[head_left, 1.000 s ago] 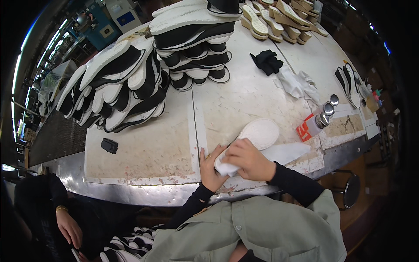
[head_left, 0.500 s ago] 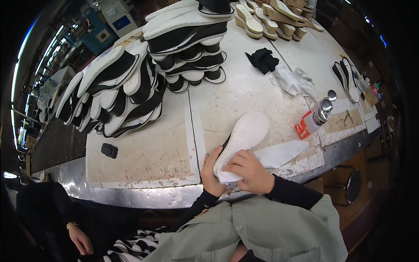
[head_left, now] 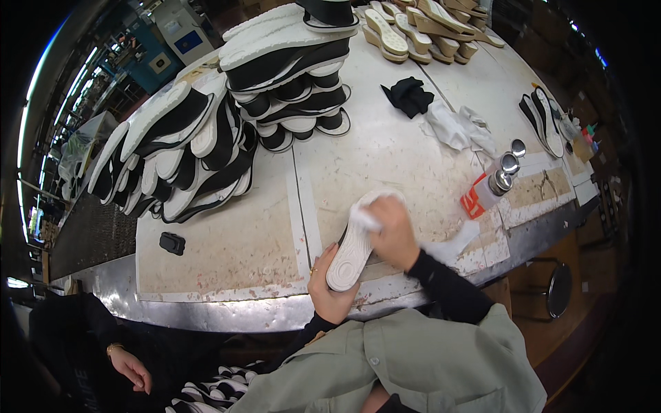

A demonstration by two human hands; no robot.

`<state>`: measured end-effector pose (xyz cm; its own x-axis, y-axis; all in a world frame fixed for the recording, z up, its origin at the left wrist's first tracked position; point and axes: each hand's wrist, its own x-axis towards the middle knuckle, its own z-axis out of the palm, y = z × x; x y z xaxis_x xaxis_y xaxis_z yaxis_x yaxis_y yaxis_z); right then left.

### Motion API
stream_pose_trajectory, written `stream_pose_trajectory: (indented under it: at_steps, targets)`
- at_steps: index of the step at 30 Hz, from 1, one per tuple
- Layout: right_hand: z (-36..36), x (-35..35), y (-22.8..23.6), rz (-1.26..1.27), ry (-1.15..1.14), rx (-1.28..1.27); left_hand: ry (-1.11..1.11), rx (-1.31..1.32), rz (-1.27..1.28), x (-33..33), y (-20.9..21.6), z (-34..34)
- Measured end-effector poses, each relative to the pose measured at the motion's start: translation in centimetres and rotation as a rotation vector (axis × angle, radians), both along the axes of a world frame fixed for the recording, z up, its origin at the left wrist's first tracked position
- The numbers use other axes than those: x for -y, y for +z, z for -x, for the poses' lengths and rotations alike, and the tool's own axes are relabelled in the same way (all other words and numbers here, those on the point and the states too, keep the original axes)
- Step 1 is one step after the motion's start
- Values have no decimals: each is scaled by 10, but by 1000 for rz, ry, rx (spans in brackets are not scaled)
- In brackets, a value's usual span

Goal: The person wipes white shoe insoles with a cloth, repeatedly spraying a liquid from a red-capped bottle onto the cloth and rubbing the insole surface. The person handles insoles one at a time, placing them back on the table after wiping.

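Observation:
A white shoe sole [head_left: 348,263], its ridged underside facing up and its side dark, lies tilted above the near edge of the table. My left hand [head_left: 329,288] grips its near, rounded end, fingers along the left side. Close to the far end, my right hand [head_left: 394,230] is slightly blurred and pinches a bunched white cloth [head_left: 365,217] against the sole's surface. A strip of white cloth [head_left: 460,241] lies just right of that hand; whether it joins the bunched part is hidden behind the hand.
Tall stacks of black-and-white soles [head_left: 289,51] stand at the far left, beige soles [head_left: 413,34] at the back. Right of me are metal-capped bottles [head_left: 490,193], white rags [head_left: 458,129] and a black cloth [head_left: 408,96]. A small black object [head_left: 172,243] lies left. Another person's hand [head_left: 131,368] is lower left.
My right hand has slid the cloth from the sole's near end up to its far end. The sole has shifted slightly nearer, and the strip at right has been drawn in.

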<state>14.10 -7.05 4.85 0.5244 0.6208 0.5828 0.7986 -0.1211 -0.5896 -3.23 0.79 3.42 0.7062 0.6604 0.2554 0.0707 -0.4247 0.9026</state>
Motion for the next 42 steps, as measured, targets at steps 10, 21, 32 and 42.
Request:
stream_pose_trajectory:
  at_steps: [10,21,32,42]
  targets:
    - [14,-12,3,-16,46,-59,39,-13,155,-1,-5,2]
    - [40,38,1,22,-165,-151,61,16,151,2,-6,-1]
    - [-4,-12,-3,-40,125,-104,42,5,126,0,-7,0]
    - [-10,-19,11,10,296,-74,24,36,-16,0,-4,0]
